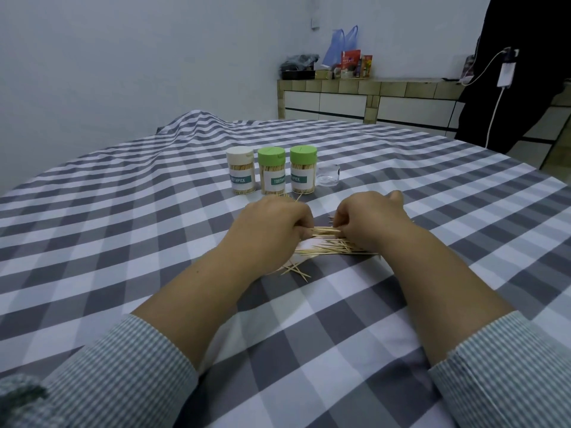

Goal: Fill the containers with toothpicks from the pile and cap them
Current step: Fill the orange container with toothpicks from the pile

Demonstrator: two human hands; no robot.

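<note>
- Toothpick pile [333, 247]: lies on the checked cloth [123, 230] near the front middle of the worktop, spread flat; its far part is hidden under both hands, and a few loose sticks [298, 270] lie just in front.
- Bundle of toothpicks [326, 231]: held level between the two hands, above the pile; both ends are covered by fingers.
- Left hand [272, 228]: knuckles up, fingers curled, grip closed on the left end of the bundle; fingertips mostly hidden.
- Right hand [369, 219]: fingers curled, pinching the right end of the bundle; thumb out of sight.
- White-capped container [241, 171]: upright, capped, full of toothpicks, behind the hands.
- Two green-capped containers [272, 171] [303, 169]: upright, capped, filled, in the same row, nearly touching.
- Clear container [328, 174]: just right of the row, uncapped; contents hard to make out, appears to hold none.
- Striped sleeves [123, 375]: cut off by the lower edge.
- Tiled counter [370, 91]: against the far wall, carrying bags and boxes too small to identify.
- Dark garment [525, 57]: upper right, partly cut off, with a white cable across it.
</note>
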